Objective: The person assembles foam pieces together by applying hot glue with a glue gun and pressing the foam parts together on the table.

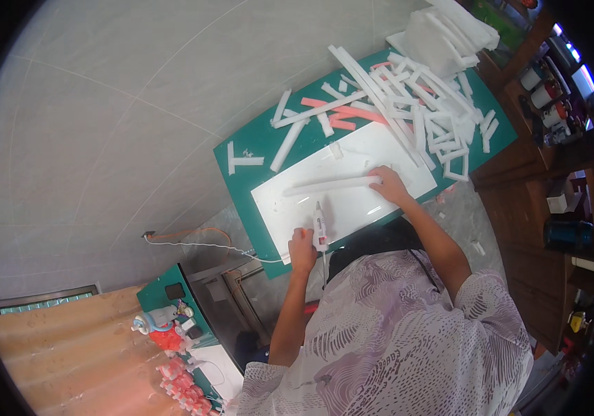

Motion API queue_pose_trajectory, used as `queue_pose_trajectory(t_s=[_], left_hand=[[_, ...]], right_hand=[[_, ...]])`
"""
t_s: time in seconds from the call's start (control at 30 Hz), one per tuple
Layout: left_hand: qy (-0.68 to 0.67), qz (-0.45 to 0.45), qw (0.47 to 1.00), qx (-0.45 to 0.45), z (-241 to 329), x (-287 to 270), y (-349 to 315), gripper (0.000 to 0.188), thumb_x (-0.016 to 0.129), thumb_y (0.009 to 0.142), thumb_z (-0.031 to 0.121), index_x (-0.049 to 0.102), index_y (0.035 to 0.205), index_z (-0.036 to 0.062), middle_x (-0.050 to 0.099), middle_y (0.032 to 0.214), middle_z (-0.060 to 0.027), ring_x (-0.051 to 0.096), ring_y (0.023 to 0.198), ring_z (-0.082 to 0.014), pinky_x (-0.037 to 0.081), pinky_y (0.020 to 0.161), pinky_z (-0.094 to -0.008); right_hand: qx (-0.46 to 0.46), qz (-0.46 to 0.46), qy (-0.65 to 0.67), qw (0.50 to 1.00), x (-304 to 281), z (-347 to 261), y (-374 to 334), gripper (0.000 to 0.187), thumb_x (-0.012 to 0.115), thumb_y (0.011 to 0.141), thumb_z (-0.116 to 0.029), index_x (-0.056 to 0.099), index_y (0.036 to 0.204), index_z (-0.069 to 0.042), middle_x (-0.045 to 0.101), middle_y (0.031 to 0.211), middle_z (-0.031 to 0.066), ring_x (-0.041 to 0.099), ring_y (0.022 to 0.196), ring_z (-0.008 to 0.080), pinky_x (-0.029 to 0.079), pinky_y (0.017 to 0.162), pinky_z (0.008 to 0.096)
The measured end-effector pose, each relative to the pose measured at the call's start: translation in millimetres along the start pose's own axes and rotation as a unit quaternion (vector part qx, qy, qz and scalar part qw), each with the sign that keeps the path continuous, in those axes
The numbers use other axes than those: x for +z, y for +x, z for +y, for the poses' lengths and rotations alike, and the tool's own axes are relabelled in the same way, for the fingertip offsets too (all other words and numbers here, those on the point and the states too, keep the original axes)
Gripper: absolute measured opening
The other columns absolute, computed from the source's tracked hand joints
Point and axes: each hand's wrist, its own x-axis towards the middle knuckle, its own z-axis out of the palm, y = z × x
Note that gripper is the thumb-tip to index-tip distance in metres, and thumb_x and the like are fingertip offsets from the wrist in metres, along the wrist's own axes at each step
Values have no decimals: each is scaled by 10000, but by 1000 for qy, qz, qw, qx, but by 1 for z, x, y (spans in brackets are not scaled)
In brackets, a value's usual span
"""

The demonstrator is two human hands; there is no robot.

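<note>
My left hand is closed around the handle of a white hot glue gun. The gun's nozzle points toward the far side of the table, and a thin stick trails from its rear. My right hand grips the right end of a long white foam strip. That strip lies slantwise over a glossy white board, beyond the nozzle and apart from it. A small translucent scrap sits on the board past the strip.
Foam strips and rectangular foam frames pile up on the green table, with pink strips among them. A T-shaped foam piece lies at the left. A white cord crosses the table's left edge. Wooden shelving stands at the right.
</note>
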Motion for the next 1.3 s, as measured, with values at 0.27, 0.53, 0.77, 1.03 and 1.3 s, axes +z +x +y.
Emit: queue_pose_trajectory(t_s=[0.27, 0.53, 0.77, 1.03, 1.3], left_hand=[[73, -9, 997, 27, 9, 13, 24, 314, 551, 662, -16, 540, 956, 93, 485, 939, -114, 523, 848, -293, 391, 640, -427], [70, -22, 997, 6, -2, 11, 6, 319, 552, 673, -12, 544, 976, 89, 485, 947, -116, 534, 862, -290, 399, 652, -424], [84, -33, 995, -33, -11, 7, -5, 328, 560, 668, -5, 544, 980, 95, 486, 948, -110, 533, 871, -288, 403, 663, -425], [78, -44, 996, -24, -10, 8, -6, 323, 567, 660, 0, 539, 966, 100, 488, 947, -110, 527, 867, -290, 400, 658, -429], [45, -12, 999, -11, -23, 4, -14, 319, 552, 645, -23, 538, 944, 87, 498, 949, -131, 536, 847, -330, 409, 652, -451]], right_hand=[[-8, -27, 0, 1000, 23, 16, -3, 260, 686, 667, -68, 606, 914, -52, 581, 935, 125, 553, 934, 313, 437, 837, 377], [-40, -19, -22, 999, 22, 31, -12, 242, 669, 666, -56, 599, 897, -54, 575, 917, 132, 549, 923, 327, 435, 832, 393], [-44, -24, -42, 998, 14, 39, -16, 242, 661, 674, -50, 591, 906, -62, 570, 938, 132, 535, 957, 333, 423, 859, 402], [-48, -16, -55, 997, 17, 42, -18, 246, 661, 680, -63, 589, 915, -59, 566, 939, 138, 541, 941, 333, 436, 832, 398], [-67, 3, -24, 997, 25, 30, -16, 256, 667, 682, -72, 592, 926, -54, 563, 906, 136, 551, 896, 331, 445, 806, 396]])
